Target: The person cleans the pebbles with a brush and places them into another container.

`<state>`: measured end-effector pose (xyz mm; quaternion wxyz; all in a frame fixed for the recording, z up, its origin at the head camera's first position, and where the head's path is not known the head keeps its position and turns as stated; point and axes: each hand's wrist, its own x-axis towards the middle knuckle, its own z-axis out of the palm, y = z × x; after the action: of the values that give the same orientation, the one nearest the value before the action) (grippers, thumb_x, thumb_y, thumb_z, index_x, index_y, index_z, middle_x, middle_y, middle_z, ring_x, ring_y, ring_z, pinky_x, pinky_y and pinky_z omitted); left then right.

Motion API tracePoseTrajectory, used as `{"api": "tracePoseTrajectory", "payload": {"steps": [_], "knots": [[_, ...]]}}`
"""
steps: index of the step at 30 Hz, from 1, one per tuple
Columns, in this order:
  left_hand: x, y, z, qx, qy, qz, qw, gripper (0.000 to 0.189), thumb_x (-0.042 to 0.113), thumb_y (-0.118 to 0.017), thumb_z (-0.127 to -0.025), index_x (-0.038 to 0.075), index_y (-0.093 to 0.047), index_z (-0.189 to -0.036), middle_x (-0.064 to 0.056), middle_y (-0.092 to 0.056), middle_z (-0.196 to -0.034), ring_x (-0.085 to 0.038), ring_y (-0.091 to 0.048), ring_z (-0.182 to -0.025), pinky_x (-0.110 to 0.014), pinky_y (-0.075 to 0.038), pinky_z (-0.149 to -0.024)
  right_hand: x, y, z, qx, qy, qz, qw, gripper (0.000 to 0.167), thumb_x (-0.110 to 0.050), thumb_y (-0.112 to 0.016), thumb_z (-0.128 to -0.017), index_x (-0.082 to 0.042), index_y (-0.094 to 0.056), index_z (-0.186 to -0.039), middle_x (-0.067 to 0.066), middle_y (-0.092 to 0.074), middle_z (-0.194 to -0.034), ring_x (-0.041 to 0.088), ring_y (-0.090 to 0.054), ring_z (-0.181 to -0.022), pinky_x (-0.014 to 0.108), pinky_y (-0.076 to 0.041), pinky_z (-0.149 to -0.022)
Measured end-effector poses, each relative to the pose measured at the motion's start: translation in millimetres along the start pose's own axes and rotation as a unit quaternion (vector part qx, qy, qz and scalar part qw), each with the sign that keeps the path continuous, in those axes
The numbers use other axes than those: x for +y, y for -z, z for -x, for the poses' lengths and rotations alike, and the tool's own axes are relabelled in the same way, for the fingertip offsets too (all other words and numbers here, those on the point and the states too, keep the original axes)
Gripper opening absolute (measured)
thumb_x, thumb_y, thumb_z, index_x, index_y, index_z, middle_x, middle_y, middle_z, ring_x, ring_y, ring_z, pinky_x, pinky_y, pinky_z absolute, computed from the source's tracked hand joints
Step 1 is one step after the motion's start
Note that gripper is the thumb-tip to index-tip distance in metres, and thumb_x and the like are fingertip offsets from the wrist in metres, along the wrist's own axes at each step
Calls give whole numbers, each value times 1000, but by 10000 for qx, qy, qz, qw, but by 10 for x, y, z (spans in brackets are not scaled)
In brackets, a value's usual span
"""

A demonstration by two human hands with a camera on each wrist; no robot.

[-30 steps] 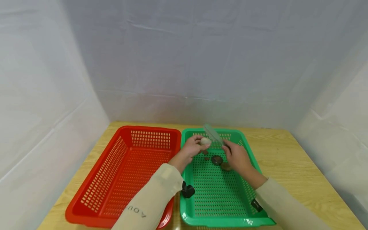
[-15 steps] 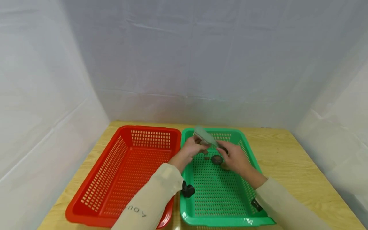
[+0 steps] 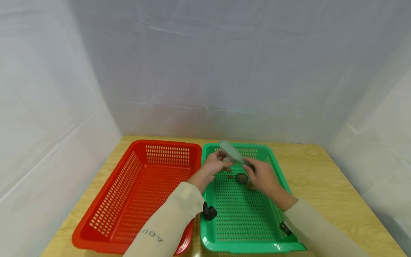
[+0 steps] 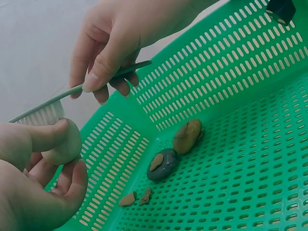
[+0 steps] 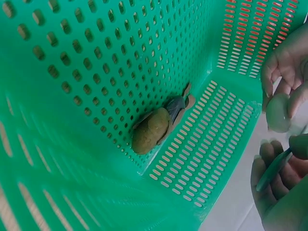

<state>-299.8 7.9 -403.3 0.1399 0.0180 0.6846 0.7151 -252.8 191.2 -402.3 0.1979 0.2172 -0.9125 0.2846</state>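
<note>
In the head view, my left hand (image 3: pixel 213 167) is over the green basket (image 3: pixel 244 247). It pinches a pale, smooth, rounded stone (image 4: pixel 71 147) between thumb and fingers. My right hand (image 3: pixel 264 175) grips the handle of a grey-green brush (image 3: pixel 232 151), whose white bristles (image 4: pixel 47 114) face down at the stone and seem to touch it. From the right wrist view, the stone and the brush handle (image 5: pixel 274 169) lie close together. Below the hands, a dark stone (image 4: pixel 168 169) with a brown fragment on it lies beside a yellowish-brown stone (image 4: pixel 187 136) in the basket.
Small brown fragments (image 4: pixel 127 199) lie on the basket floor near the stones. A red basket (image 3: pixel 138 142) stands directly left of the green one on the wooden table (image 3: pixel 321 185). White sheeting (image 3: pixel 205 71) encloses the back and sides.
My right hand has swung the brush leftward and down from beside the stone to over it, then shifted it slightly back. My left hand keeps holding the stone in nearly the same place.
</note>
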Motion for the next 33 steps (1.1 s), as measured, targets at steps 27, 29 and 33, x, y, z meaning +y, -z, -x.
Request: {"api": "tracePoseTrajectory", "payload": {"steps": [27, 29, 33], "knots": [[6, 8, 45, 67, -146, -143, 9998, 41, -5, -67, -87, -8, -54, -126, -22, -61, -117, -28, -64, -90, -46, -49, -97, -22, 7, 4, -224, 434, 14, 9988, 35, -9, -63, -95, 1, -61, -129, 15, -70, -108, 7, -53, -63, 28, -47, -58], [10, 10, 48, 88, -142, -105, 9998, 46, -5, -66, -87, -8, -51, -130, -23, -59, -120, -30, -65, -92, -46, -49, -97, -23, 7, 3, -250, 418, 56, 9988, 35, -10, -63, -95, 1, -61, -129, 14, -70, -106, 6, -51, -61, 27, -46, -57], [22, 9, 40, 62, -19, -21, 10000, 47, -3, -65, -90, -6, -48, -135, -24, -56, -125, -26, -66, -84, -46, -48, -99, -12, 9, -7, -329, 263, -39, 9991, 35, -8, -62, -96, 2, -61, -129, 13, -70, -95, 4, -45, -55, 25, -43, -53]]}}
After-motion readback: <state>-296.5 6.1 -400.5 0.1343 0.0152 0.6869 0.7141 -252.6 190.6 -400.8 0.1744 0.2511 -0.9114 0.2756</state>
